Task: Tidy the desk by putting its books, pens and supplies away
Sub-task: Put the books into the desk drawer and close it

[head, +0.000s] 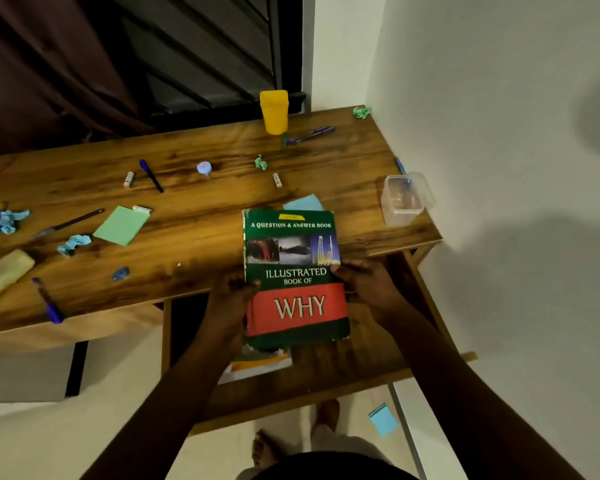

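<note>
- Left hand point(234, 296) and right hand point(364, 285) grip the green book point(295, 275) by its sides, over another book point(257, 367) on the lower shelf point(343, 368).
- We judge tidying early: pens point(151, 175), notes point(122, 225) and paper scraps point(74, 243) lie on the desk point(205, 216).

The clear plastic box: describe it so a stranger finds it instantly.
Go to the right end of the wooden desk, beside the white wall. The clear plastic box stands near that edge. Unlike the opaque yellow cup, it is see-through.
</note>
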`<action>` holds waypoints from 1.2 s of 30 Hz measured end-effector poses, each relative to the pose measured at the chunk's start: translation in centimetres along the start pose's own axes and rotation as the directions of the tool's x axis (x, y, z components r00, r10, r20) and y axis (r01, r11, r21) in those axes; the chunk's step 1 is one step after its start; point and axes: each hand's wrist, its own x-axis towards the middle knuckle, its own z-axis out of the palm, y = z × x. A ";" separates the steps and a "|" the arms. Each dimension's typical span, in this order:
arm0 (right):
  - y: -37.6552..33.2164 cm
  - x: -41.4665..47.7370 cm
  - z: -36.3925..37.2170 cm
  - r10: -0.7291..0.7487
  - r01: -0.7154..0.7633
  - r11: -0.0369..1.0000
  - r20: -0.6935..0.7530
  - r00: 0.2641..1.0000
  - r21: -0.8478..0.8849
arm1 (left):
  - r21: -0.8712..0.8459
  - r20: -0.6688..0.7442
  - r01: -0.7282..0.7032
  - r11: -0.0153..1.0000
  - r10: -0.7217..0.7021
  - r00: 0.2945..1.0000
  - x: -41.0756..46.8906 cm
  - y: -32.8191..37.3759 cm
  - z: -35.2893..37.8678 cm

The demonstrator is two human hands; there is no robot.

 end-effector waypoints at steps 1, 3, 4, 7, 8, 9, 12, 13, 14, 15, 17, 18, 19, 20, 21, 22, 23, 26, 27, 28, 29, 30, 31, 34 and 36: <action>0.7 -0.4 -0.4 0.031 -0.031 0.999 0.003 1.000 -0.027 | 0.044 0.000 0.019 0.999 -0.019 1.000 -0.6 -1.1 -0.4; 2.1 -1.1 -1.2 0.107 -0.106 0.993 0.000 0.994 -0.059 | 0.107 0.029 0.063 0.992 -0.067 0.997 -1.6 -3.2 -1.3; 2.7 -1.3 -1.6 0.147 -0.147 0.987 -0.001 0.989 -0.067 | 0.128 0.054 0.093 0.987 -0.101 0.993 -2.0 -4.0 -1.6; 4.0 -2.1 -2.7 0.212 -0.210 0.971 0.011 0.977 -0.113 | 0.135 0.099 0.195 0.972 -0.209 0.973 -3.1 -5.6 -1.9; 4.4 -2.2 -3.3 0.217 -0.213 0.968 0.019 0.976 -0.134 | 0.130 0.105 0.231 0.964 -0.245 0.964 -3.3 -5.9 -1.9; 4.8 -2.3 -3.7 0.224 -0.217 0.965 0.028 0.974 -0.150 | 0.127 0.113 0.261 0.957 -0.275 0.955 -3.5 -6.2 -1.8; 5.4 -2.2 -4.9 0.250 -0.239 0.953 0.038 0.967 -0.188 | 0.141 0.149 0.313 0.939 -0.332 0.931 -3.7 -7.1 -1.6; 5.5 -2.1 -5.2 0.257 -0.243 0.948 0.043 0.966 -0.206 | 0.154 0.158 0.314 0.937 -0.337 0.928 -3.8 -7.3 -1.5; 5.6 -2.0 -5.5 0.263 -0.247 0.943 0.046 0.964 -0.225 | 0.167 0.163 0.312 0.935 -0.339 0.927 -4.0 -7.5 -1.3; 5.7 -1.9 -5.7 0.267 -0.249 0.938 0.047 0.962 -0.240 | 0.171 0.170 0.313 0.934 -0.341 0.925 -4.1 -7.6 -1.2; 5.8 -1.9 -6.1 0.273 -0.256 0.934 0.035 0.961 -0.250 | 0.168 0.182 0.324 0.931 -0.352 0.918 -4.0 -7.9 -0.8; 5.8 -2.0 -6.3 0.273 -0.258 0.934 0.026 0.962 -0.245 | 0.169 0.186 0.330 0.929 -0.359 0.915 -3.8 -8.0 -0.7; 5.9 -2.0 -6.4 0.270 -0.257 0.937 0.021 0.963 -0.238 | 0.168 0.184 0.338 0.926 -0.366 0.912 -3.5 -8.2 -0.5; 5.9 -1.9 -6.6 0.267 -0.256 0.938 0.018 0.964 -0.232 | 0.173 0.176 0.344 0.923 -0.373 0.911 -3.1 -8.4 -0.4; 6.0 -1.8 -6.7 0.266 -0.256 0.938 0.012 0.964 -0.232 | 0.173 0.173 0.348 0.921 -0.377 0.910 -2.8 -8.5 -0.1; 6.0 -1.6 -6.8 0.268 -0.260 0.937 0.004 0.963 -0.233 | 0.167 0.167 0.358 0.919 -0.384 0.908 -2.4 -8.7 0.3; 6.0 -1.4 -6.9 0.269 -0.264 0.937 -0.007 0.963 -0.230 | 0.161 0.162 0.366 0.917 -0.391 0.906 -2.0 -8.8 0.7; 6.5 -0.3 -7.3 0.253 -0.258 0.942 -0.051 0.966 -0.215 | 0.254 0.115 0.319 0.913 -0.356 0.928 -0.2 -9.2 1.8; 6.7 0.2 -7.4 0.248 -0.256 0.943 -0.066 0.967 -0.213 | 0.282 0.108 0.301 0.911 -0.342 0.933 0.7 -9.5 2.2; 6.9 0.7 -7.6 0.245 -0.258 0.943 -0.084 0.966 -0.211 | 0.301 0.101 0.297 0.906 -0.340 0.935 1.3 -9.7 2.6; 7.1 1.2 -7.7 0.244 -0.261 0.940 -0.102 0.964 -0.219 | 0.317 0.094 0.295 0.901 -0.340 0.936 1.9 -9.8 3.0; 7.4 1.8 -7.9 0.245 -0.266 0.937 -0.117 0.963 -0.227 | 0.338 0.080 0.290 0.895 -0.334 0.939 2.5 -10.0 3.4; 7.6 2.4 -8.0 0.243 -0.268 0.933 -0.129 0.961 -0.241 | 0.365 0.059 0.281 0.888 -0.323 0.944 3.0 -10.1 3.9; 8.4 4.0 -8.3 0.220 -0.255 0.928 -0.153 0.964 -0.270 | 0.431 0.013 0.241 0.870 -0.273 0.962 3.9 -10.4 5.5; 8.8 4.9 -8.4 0.206 -0.247 0.927 -0.169 0.964 -0.281 | 0.474 -0.010 0.214 0.854 -0.237 0.971 4.4 -10.8 6.3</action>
